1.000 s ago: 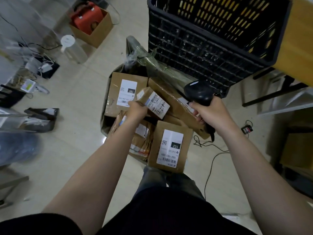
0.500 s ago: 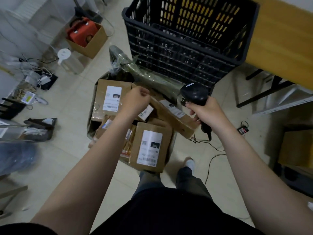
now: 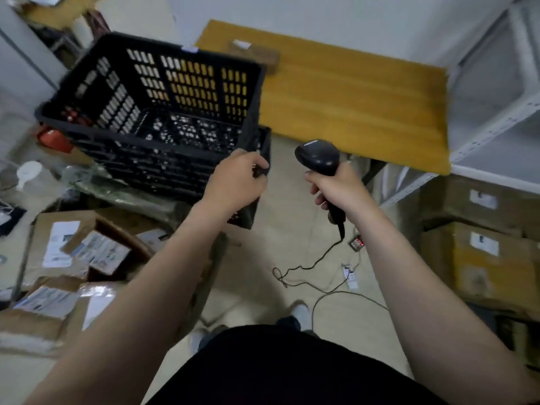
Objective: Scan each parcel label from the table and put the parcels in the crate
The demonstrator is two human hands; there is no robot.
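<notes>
Progress: early, by my reading. You have no parcel showing inside the crate (image 3: 146,162), so nearly all the scanning and loading is left.
Crate: black slatted plastic, upper left to centre of the frame. Its floor shows through and looks bare, though the near wall hides a strip of it.
Left hand (image 3: 238,179): your fingers curl over the crate's near right corner and seem to grip the rim. I see no parcel in this hand.
Right hand (image 3: 336,190): wrapped round the handle of the scanner (image 3: 317,156), whose head points up and away towards the table, at no label.
Parcels (image 3: 99,255): a heap of brown labelled boxes at lower left, below the crate and apart from both your hands.
Table (image 3: 350,112): yellow wood, upper centre to right. One small brown box (image 3: 254,55) lies at its far edge, blurred.
Other boxes (image 3: 491,258): large labelled cartons at right, under the white shelving (image 3: 496,112). Whether they belong to your job I cannot tell.
Left to do: pick up, scan and load each parcel in turn.
</notes>
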